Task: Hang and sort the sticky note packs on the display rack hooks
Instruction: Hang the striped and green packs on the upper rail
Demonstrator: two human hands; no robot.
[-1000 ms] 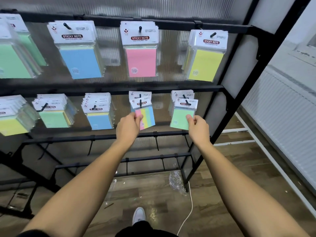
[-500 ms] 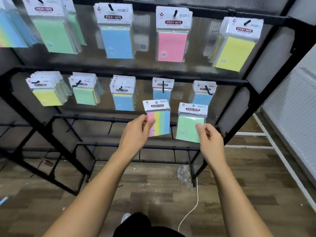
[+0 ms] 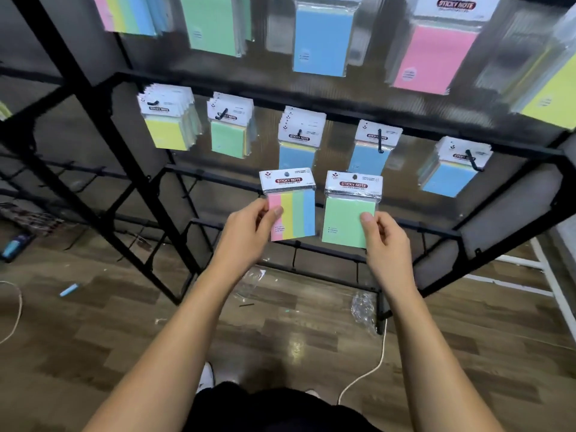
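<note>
My left hand (image 3: pixel 246 232) pinches a multicolour striped sticky note pack (image 3: pixel 294 210) by its lower left edge. A green sticky note pack (image 3: pixel 346 216) is held at its right edge by my right hand (image 3: pixel 385 241). Both packs are upright, off the hooks, in front of the black display rack (image 3: pixel 311 110). On the middle rail hang a yellow stack (image 3: pixel 166 132), a green stack (image 3: pixel 229 137), a blue stack (image 3: pixel 296 154), a single blue pack (image 3: pixel 371 157) and another blue stack (image 3: pixel 450 174). Larger packs hang above: green (image 3: pixel 215 23), blue (image 3: pixel 322 42), pink (image 3: pixel 431 57).
Lower rack rails (image 3: pixel 327 251) carry bare hooks. On the wooden floor lie crumpled clear wrap (image 3: pixel 363 310), a white cable (image 3: pixel 371 369) and a blue item (image 3: pixel 68 289). My shoe (image 3: pixel 205 377) shows below. A white frame (image 3: pixel 542 275) stands at the right.
Both hands pulled their packs off the middle-rail hooks and lowered them toward me. The view has swung left and down, so the rack appears shifted right.
</note>
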